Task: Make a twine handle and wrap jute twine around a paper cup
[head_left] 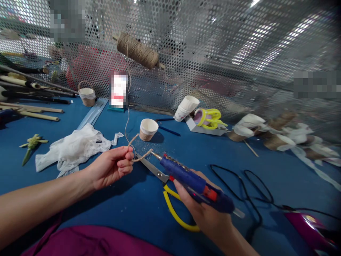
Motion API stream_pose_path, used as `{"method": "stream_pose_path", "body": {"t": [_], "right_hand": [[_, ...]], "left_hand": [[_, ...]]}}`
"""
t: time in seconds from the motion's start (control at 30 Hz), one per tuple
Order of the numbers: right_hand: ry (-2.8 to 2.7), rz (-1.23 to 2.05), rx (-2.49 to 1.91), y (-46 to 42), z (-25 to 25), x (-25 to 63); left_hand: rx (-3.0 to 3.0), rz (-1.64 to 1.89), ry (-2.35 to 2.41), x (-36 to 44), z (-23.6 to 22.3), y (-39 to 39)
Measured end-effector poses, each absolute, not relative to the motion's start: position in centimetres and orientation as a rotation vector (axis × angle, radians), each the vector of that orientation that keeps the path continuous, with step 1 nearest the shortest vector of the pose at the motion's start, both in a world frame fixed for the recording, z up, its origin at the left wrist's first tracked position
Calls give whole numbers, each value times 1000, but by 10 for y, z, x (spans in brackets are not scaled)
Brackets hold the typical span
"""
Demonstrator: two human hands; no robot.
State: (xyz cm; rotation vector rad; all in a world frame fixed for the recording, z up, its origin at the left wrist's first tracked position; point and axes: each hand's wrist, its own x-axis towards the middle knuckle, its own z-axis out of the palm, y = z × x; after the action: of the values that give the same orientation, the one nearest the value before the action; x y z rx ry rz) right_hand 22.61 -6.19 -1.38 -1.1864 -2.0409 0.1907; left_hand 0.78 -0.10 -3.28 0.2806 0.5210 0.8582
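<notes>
My left hand (117, 165) pinches a short piece of twine (142, 156), its two ends sticking out toward the right. In my right hand (205, 217) is a blue glue gun (183, 174), its metal nozzle at one end of the twine. Whether nozzle and twine touch is hard to tell. Below the glue gun lies a pair of scissors (160, 174) with yellow handles, partly hidden by my right hand. Just beyond my hands stands a small paper cup (148, 129) with a brown wrap and a white rim.
White lace (77, 144) lies left, near a finished-looking cup with a twine handle (87, 96). A twine spool (137, 49) hangs on the perforated metal screen. Stacked cups (186, 107), a tape box (206, 126) and wrapped cups (279, 141) sit rightward. A black cord (243, 185) loops at right.
</notes>
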Motion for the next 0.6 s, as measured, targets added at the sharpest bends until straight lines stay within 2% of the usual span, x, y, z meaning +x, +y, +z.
{"method": "stream_pose_path", "body": {"t": [0.6], "right_hand": [[-2001, 179, -1228, -64, -22, 227]], "left_hand": [[279, 856, 519, 8, -32, -2]]}}
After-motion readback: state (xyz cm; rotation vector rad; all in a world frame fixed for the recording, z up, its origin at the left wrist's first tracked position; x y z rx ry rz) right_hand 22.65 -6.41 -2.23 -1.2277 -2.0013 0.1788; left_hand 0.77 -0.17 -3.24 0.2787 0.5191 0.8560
